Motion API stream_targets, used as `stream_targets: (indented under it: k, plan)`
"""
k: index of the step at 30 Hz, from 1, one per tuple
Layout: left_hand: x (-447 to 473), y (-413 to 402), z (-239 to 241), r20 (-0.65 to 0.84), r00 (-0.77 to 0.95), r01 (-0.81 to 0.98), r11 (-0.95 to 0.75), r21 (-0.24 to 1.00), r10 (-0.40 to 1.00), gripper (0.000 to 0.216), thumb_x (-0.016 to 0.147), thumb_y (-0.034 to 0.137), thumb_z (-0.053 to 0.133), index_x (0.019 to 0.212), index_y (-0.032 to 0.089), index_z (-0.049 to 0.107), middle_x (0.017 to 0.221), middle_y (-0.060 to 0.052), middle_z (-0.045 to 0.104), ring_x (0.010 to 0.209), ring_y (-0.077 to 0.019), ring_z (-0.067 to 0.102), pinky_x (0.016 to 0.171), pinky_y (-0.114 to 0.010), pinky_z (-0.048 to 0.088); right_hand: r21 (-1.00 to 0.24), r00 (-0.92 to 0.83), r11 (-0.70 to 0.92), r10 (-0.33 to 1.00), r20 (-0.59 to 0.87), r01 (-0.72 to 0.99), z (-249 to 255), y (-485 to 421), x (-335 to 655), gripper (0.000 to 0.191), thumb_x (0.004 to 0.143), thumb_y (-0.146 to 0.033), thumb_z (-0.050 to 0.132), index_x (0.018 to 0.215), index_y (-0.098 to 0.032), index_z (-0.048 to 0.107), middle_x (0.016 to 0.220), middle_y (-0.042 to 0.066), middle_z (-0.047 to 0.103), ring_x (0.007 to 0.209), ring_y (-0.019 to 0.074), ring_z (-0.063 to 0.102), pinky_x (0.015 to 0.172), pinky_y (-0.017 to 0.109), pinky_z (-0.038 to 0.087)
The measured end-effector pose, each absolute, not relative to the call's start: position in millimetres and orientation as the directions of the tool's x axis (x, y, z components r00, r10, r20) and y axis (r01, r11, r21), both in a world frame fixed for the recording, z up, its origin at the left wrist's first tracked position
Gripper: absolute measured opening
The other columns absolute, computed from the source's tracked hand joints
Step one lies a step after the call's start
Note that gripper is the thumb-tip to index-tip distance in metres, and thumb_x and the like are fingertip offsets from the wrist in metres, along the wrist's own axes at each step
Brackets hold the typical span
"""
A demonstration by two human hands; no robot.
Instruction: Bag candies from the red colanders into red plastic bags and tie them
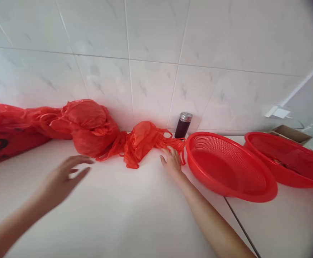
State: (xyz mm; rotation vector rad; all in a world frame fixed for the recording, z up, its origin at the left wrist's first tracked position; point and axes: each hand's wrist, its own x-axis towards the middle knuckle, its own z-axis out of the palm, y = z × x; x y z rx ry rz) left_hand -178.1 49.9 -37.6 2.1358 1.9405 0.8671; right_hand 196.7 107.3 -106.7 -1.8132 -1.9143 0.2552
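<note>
Marbled tiles [153, 32] rise behind our table [113, 215]; our left hand [61, 175] hovers, thumb and fingers apart, while our right hand [172, 162], fingers spread, reaches a red bag [142, 138].

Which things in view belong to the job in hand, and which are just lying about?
Judging by nearness to the hands, likely in the job:
- loose red bag, at the right hand
- bulging red bag, nearest the left hand

Seemingly lying about:
- dark flask
- nearer red basket
- farther red basket
- open box
</note>
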Motion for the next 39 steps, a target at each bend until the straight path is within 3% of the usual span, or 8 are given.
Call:
stream_targets:
  k: [4, 7, 16, 21, 25, 30, 35, 39]
  plan:
    - [-54.6, 84.1, -67.9, 0.228, 0.447, 0.851, -0.489, 0.189, 0.865, 0.036, 0.083, 0.037, 0.053, 0.118, 0.034, 0.063, 0.142, -0.002, 0.053, 0.132, -0.0306, 0.043, 0.11, -0.05, 0.033, -0.409, 0.049, 0.015, 0.988, 0.145, 0.913, -107.1, 112.4, 214.9, 0.04, 0.088, -0.024, 0.053, 0.127, -0.016, 0.057, 0.142, 0.02, 0.044, 0.132, 0.0383, 0.036, 0.103, 0.056, 0.028]
    - [-1.5, 116.4, -95.5, 0.162, 0.442, 0.872, -0.465, 0.15, 0.882, 0.05, 0.081, 0.027, 0.059, 0.13, 0.034, 0.056, 0.148, -0.004, 0.047, 0.137, -0.0328, 0.038, 0.11, -0.053, 0.031, -0.383, -0.044, 0.088, 0.991, 0.123, 0.92, -113.6, 72.6, 216.4, 0.033, 0.085, -0.027, 0.057, 0.116, -0.02, 0.064, 0.135, 0.015, 0.053, 0.124, 0.0351, 0.046, 0.1, 0.051, 0.034]
    - [31.2, 176.1, -92.0, 0.167, 0.207, 0.941, -0.243, 0.236, 0.964, 0.036, 0.093, 0.033, 0.051, 0.127, 0.02, 0.055, 0.134, -0.011, 0.055, 0.121, -0.0288, 0.053, 0.102, -0.055, 0.04, -0.679, -0.279, 0.255, 0.957, 0.077, 0.689, -105.6, -55.1, 250.6, 0.024, 0.081, -0.021, 0.062, 0.104, -0.028, 0.067, 0.101, 0.001, 0.067, 0.096, 0.0208, 0.059, 0.089, 0.035, 0.046]
    - [47.9, 97.4, -71.9, 0.222, 0.303, 0.869, -0.364, 0.335, 0.927, 0.037, 0.095, 0.042, 0.036, 0.123, 0.031, 0.058, 0.132, -0.003, 0.06, 0.118, -0.0256, 0.056, 0.101, -0.044, 0.043, -0.746, 0.025, 0.231, 0.949, 0.314, 0.625, -93.6, -70.6, 280.8, 0.016, 0.092, -0.027, 0.047, 0.094, -0.025, 0.063, 0.091, 0.004, 0.066, 0.085, 0.0178, 0.06, 0.076, 0.03, 0.05]
    - [59.3, 36.3, -103.0, 0.195, 0.368, 0.784, -0.417, 0.46, 0.909, 0.037, 0.08, 0.045, 0.059, 0.116, 0.037, 0.062, 0.126, -0.003, 0.064, 0.115, -0.0305, 0.057, 0.095, -0.049, 0.047, -0.742, 0.218, -0.026, 0.962, 0.163, 0.67, -111.2, -71.6, 290.6, 0.024, 0.089, -0.037, 0.053, 0.108, -0.024, 0.059, 0.106, 0.008, 0.066, 0.098, 0.023, 0.062, 0.084, 0.037, 0.051]
    - [50.0, 13.4, -136.3, 0.181, 0.346, 0.719, -0.385, 0.579, 0.92, 0.016, 0.084, 0.033, 0.055, 0.087, 0.032, 0.07, 0.103, -0.002, 0.071, 0.1, -0.026, 0.063, 0.086, -0.044, 0.051, -0.866, 0.086, -0.058, 0.996, -0.017, 0.496, -126.3, -72.6, 268.9, 0.038, 0.087, -0.035, 0.055, 0.122, -0.021, 0.056, 0.117, 0.009, 0.066, 0.105, 0.0227, 0.063, 0.09, 0.035, 0.05]
    - [4.3, 12.4, -114.4, 0.205, -0.146, 0.575, -0.086, 0.814, 0.968, 0.026, 0.083, 0.046, 0.055, 0.087, 0.023, 0.067, 0.096, -0.005, 0.068, 0.093, -0.0234, 0.063, 0.069, -0.031, 0.051, -0.93, 0.101, 0.009, 0.994, 0.049, 0.368, -99.4, -62.9, 264.3, 0.031, 0.091, -0.044, 0.05, 0.084, -0.018, 0.064, 0.075, 0.003, 0.066, 0.067, 0.0154, 0.06, 0.062, 0.024, 0.048]
    - [-31.5, 13.5, -102.2, 0.022, -0.542, 0.074, 0.022, 0.997, 0.84, 0.024, 0.078, 0.043, 0.066, 0.092, 0.024, 0.062, 0.083, 0.002, 0.064, 0.079, -0.0144, 0.061, 0.07, -0.025, 0.049, -0.91, 0.191, 0.061, 0.97, 0.151, 0.41, -88.3, -59.3, 272.4, 0.039, 0.093, -0.047, 0.045, 0.072, -0.018, 0.06, 0.063, 0.001, 0.059, 0.057, 0.0128, 0.054, 0.057, 0.024, 0.046]
